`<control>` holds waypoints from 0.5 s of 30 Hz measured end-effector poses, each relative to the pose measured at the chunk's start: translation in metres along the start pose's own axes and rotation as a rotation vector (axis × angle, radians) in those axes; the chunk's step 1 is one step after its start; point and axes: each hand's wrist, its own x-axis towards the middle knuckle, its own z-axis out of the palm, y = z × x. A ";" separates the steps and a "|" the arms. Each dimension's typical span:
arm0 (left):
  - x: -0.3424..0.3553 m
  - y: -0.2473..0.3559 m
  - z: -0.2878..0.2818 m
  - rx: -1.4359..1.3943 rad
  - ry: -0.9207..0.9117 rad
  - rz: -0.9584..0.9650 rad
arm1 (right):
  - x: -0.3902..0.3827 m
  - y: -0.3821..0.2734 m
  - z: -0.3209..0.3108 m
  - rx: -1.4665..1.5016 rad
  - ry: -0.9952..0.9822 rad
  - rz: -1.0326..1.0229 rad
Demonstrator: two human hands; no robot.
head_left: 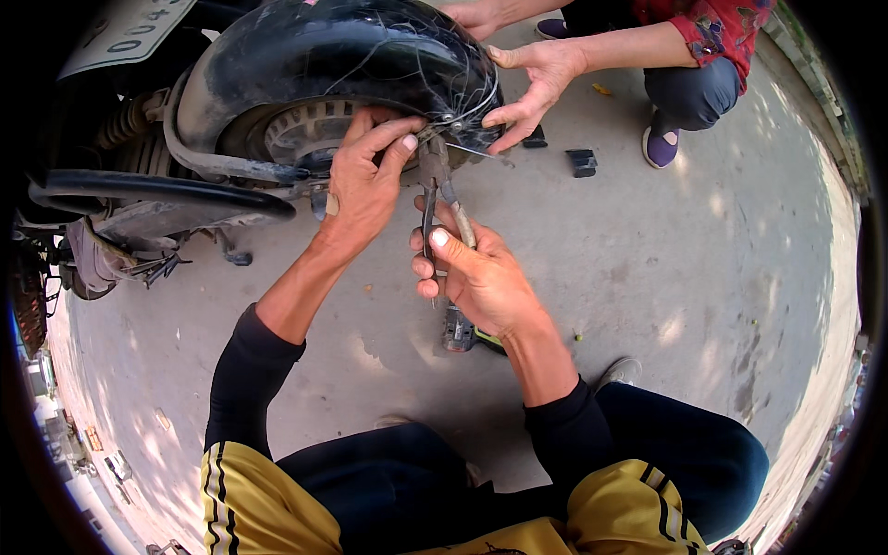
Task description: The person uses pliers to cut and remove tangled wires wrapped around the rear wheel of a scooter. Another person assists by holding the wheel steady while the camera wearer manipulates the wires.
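Note:
My right hand [481, 268] is wrapped round the handles of a pair of pliers [439, 176]. Their jaws point up to the lower edge of a black, scratched and cracked rear mudguard [370, 55]. Beside the jaws, my left hand [365, 171] pinches at that edge with thumb and forefinger; what lies between them is too small to make out. A thin pale wire [476, 151] sticks out past the plier tips. Another person's hand [536, 88] rests against the right end of the mudguard, and their other hand [476, 17] is at its far side.
The mudguard belongs to a two-wheeler on the left, with its wheel [305, 134] and black tubular bar [166, 190]. A power tool [460, 331] lies on the concrete below my right hand. A black block [581, 163] lies near the other person's shoe [660, 148].

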 end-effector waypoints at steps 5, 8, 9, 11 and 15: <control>-0.003 0.010 0.005 -0.040 0.039 -0.100 | 0.000 0.012 0.016 -0.228 0.198 -0.078; -0.004 0.008 0.004 -0.029 0.032 -0.065 | 0.002 0.016 0.021 -0.392 0.278 -0.131; -0.003 0.011 0.003 -0.012 0.024 -0.054 | 0.002 0.018 0.022 -0.457 0.301 -0.147; -0.003 0.012 0.002 0.021 0.014 -0.027 | 0.007 0.024 0.023 -0.768 0.426 -0.292; -0.001 0.009 0.001 0.030 0.005 -0.013 | 0.019 0.045 0.019 -1.090 0.582 -0.519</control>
